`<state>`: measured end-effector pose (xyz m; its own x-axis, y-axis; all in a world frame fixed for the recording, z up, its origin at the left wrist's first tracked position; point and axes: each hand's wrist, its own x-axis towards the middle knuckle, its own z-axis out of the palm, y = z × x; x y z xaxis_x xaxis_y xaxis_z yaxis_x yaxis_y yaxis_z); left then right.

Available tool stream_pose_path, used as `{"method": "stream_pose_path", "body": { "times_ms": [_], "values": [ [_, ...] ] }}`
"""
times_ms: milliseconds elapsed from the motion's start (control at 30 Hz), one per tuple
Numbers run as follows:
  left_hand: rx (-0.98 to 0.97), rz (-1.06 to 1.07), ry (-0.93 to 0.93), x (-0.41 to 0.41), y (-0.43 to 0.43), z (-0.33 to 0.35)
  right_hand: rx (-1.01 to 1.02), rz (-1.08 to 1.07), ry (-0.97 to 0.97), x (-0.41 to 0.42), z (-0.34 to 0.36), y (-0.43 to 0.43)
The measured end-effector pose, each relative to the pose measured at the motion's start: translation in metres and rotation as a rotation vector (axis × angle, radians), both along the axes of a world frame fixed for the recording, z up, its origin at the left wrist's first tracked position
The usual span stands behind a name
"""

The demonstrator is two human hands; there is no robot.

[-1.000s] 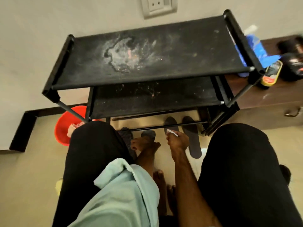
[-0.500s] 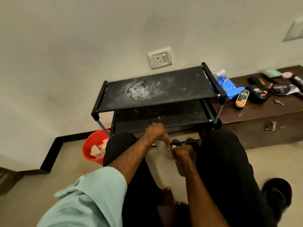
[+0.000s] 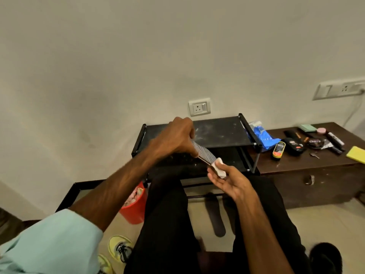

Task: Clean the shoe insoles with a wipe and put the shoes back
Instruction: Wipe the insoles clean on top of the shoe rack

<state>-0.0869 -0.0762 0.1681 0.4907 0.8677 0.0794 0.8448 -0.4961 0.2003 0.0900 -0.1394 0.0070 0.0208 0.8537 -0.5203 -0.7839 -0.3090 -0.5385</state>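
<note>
Before the black shoe rack point(image 3: 217, 133), the insole point(image 3: 203, 155) has come up off the floor point(image 3: 325, 216). The left hand point(image 3: 177, 137) has its grip clamped on the eleven-o'clock end, while the right hand point(image 3: 227, 180) pinches the wipe point(image 3: 218, 169) onto the four-o'clock tip. Wiping looks about to start.

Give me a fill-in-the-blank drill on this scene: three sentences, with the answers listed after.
The left hand grips the insole while the right hand holds a ____ wipe at its near end.
The bucket beside the shoe rack is ____.
A second insole lies on the ____.
Missing: white; red; floor.
</note>
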Motion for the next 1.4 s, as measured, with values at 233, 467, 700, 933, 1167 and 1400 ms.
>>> {"method": "stream_pose_path", "body": {
  "times_ms": [233,467,700,933,1167,1400],
  "values": [
    [0.135,-0.061,-0.101,-0.034,-0.018,0.018,0.101,-0.171,-0.13,-0.006,0.062,0.016],
    [-0.038,0.058,-0.141,-0.056,0.023,0.009,0.285,-0.306,-0.701,-0.016,0.086,0.065],
    [-0.258,0.163,-0.823,-0.029,0.131,0.001,0.581,-0.014,-1.202,0.008,0.091,0.13],
    [-0.353,0.164,-1.045,-0.009,0.214,-0.007,0.743,0.391,-1.379,0.054,0.112,0.202],
    [-0.446,0.359,-1.3,-0.006,0.239,-0.062,0.655,0.162,-1.522,0.067,0.091,0.241],
    [-0.385,0.603,-1.438,0.008,0.219,-0.118,0.7,-0.077,-1.624,0.049,0.058,0.24]
  ]
}}
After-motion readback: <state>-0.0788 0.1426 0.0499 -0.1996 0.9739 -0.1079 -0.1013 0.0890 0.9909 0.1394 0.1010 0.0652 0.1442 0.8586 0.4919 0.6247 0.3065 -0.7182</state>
